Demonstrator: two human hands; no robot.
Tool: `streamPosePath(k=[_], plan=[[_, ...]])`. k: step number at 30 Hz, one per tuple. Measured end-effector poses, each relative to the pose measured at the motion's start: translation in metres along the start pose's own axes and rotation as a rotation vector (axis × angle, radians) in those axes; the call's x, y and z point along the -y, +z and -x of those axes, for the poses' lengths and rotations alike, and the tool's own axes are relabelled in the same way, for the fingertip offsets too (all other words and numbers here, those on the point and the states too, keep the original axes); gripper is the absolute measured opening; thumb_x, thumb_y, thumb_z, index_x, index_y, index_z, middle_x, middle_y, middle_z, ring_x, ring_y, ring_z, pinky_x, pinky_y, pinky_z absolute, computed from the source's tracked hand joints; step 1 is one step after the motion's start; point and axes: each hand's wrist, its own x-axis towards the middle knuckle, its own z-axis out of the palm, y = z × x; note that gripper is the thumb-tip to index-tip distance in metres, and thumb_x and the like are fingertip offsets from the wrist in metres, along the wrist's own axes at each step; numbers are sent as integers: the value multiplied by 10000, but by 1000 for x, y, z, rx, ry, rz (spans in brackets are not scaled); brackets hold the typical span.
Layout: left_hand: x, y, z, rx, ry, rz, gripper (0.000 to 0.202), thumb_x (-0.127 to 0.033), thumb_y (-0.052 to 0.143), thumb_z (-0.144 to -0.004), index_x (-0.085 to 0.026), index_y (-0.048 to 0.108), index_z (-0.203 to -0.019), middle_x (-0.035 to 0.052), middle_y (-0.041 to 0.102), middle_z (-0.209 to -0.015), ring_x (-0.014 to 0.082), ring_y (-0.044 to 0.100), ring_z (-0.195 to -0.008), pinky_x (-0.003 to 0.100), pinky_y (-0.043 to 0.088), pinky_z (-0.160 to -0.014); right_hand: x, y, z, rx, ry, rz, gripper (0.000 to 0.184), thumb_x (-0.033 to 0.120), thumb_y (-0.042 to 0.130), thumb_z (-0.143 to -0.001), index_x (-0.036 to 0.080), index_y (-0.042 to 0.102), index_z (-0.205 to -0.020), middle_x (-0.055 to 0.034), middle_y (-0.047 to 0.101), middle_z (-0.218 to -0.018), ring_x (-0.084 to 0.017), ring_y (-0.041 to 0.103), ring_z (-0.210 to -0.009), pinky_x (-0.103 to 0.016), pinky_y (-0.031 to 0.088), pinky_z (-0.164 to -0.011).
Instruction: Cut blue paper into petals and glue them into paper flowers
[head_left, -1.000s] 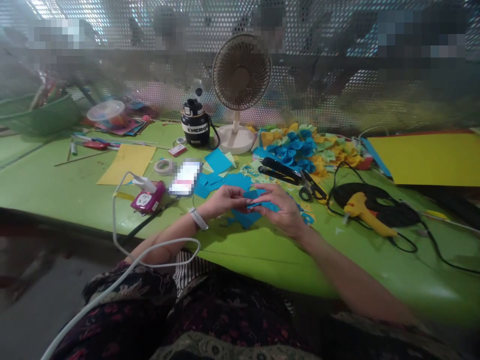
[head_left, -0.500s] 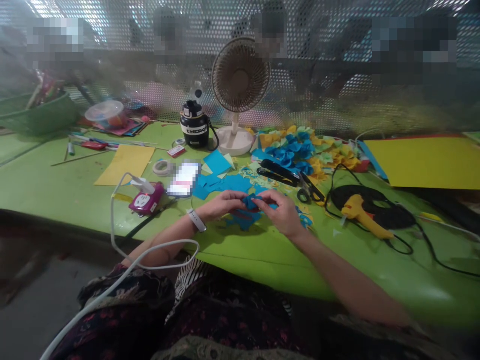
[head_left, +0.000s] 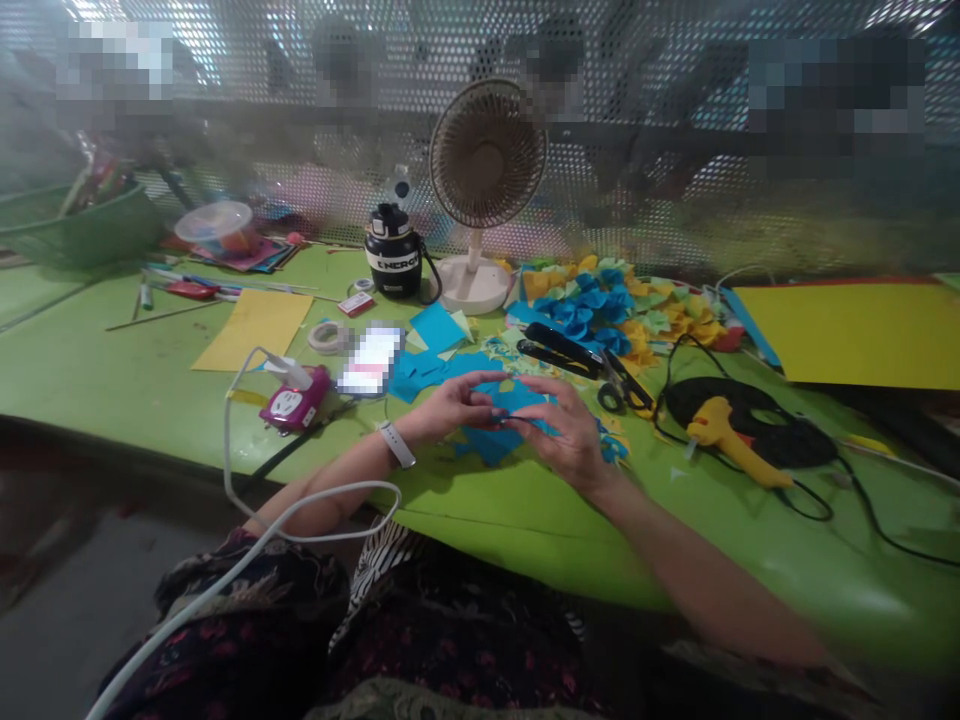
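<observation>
Blue paper piece (head_left: 513,418) is up between my hands, seen nearly edge-on, just over the table (head_left: 517,520). Left hand (head_left: 450,405) pinches its left end, thumb against fingers; right hand (head_left: 568,435) pinches the other end, thumb on top, fingers under. Both index fingers are lifted clear, probably so the edge stays in sight and the sheet doesn't get crushed. Exact fold: can't tell, too thin from here. Blue scraps (head_left: 491,445) lie right below, so offcuts and stock are likely one short reach away. Blue square (head_left: 437,326) sits past them, on other small sheets. Stapler (head_left: 559,350) and scissors (head_left: 628,385) lie just beyond my right hand, I'd guess for a quick grab on that side. Glue gun (head_left: 727,435) rests partly on a black pad (head_left: 806,440) further right, nozzle off the side; pad presumably guards the tabletop. Paper flowers (head_left: 600,298) are heaped at the back, out of the elbow zone. Phone (head_left: 371,360) lies left, face up, readable without touching, I'd say. Fan (head_left: 487,155) stands behind, well apart from loose bits.
</observation>
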Motion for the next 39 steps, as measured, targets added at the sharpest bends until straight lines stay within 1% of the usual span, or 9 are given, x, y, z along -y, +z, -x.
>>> streamPosePath(k=[2, 6, 9, 13, 16, 22, 26, 31, 39], plan=[[2, 1, 0, 28, 37, -51, 708, -178, 867, -685, -159, 592, -1336, -37, 673, -659, 130, 712, -685, 311, 599, -808, 1, 2, 0, 2, 52, 17, 158, 407, 670, -892, 286, 717, -802, -78, 691, -1180, -277, 649, -1111, -500, 530, -971], [1, 3, 1, 46, 63, -133, 752, -173, 845, -703, -163, 550, -1395, 64, 771, -857, 171, 748, -789, 315, 593, -817, 3, 8, -2, -45, 169, -21, 222, 444, 670, -883, 257, 662, -764, -88, 695, -1164, -265, 658, -1096, -479, 534, -952], [0, 3, 2, 41, 70, -164, 743, -168, 820, -724, -160, 536, -1411, 76, 784, -908, 170, 750, -834, 312, 586, -843, 4, 9, -4, -37, 226, -90, 238, 443, 670, -878, 248, 642, -745, -81, 718, -1080, -246, 684, -996, -447, 542, -903], [0, 3, 2, 70, 83, -169, 764, -158, 796, -747, -161, 496, -1450, 83, 787, -927, 178, 751, -868, 330, 578, -878, 4, 8, -5, 31, 328, -126, 259, 460, 654, -872, 254, 630, -717, -43, 729, -829, -222, 680, -813, -387, 545, -768], [0, 3, 3, 78, 90, -169, 770, -161, 796, -745, -156, 493, -1453, 95, 786, -953, 193, 751, -892, 344, 577, -887, 5, 7, -6, 46, 376, -140, 285, 495, 660, -848, 251, 625, -707, -35, 710, -768, -212, 656, -750, -362, 526, -703], [-2, 3, 5, 70, 88, -196, 689, -161, 770, -763, -180, 543, -1412, 101, 782, -1003, 199, 750, -905, 352, 579, -884, 6, 6, -6, 67, 408, -153, 282, 493, 663, -844, 254, 611, -705, -25, 689, -745, -197, 625, -712, -347, 516, -681], [-5, 4, 8, 71, 85, -216, 715, -138, 760, -765, -165, 520, -1438, 99, 783, -980, 187, 744, -883, 344, 575, -883, 5, 7, -5, 58, 399, -142, 286, 492, 656, -853, 249, 603, -711, -25, 680, -750, -194, 619, -711, -344, 510, -679], [-7, 5, 10, 80, 81, -199, 708, -151, 776, -760, -170, 538, -1427, 112, 779, -1006, 206, 746, -889, 378, 576, -892, 5, 7, -5, 71, 389, -140, 313, 520, 650, -853, 251, 603, -702, -32, 686, -757, -210, 640, -757, -356, 520, -702], [-1, 2, 8, 88, 134, -258, 638, -204, 747, -813, -172, 549, -1418, 84, 774, -945, 162, 730, -845, 317, 587, -844, 6, 7, -6, 70, 348, -116, 277, 460, 647, -871, 245, 600, -703, -30, 698, -767, -198, 641, -732, -340, 517, -682]])
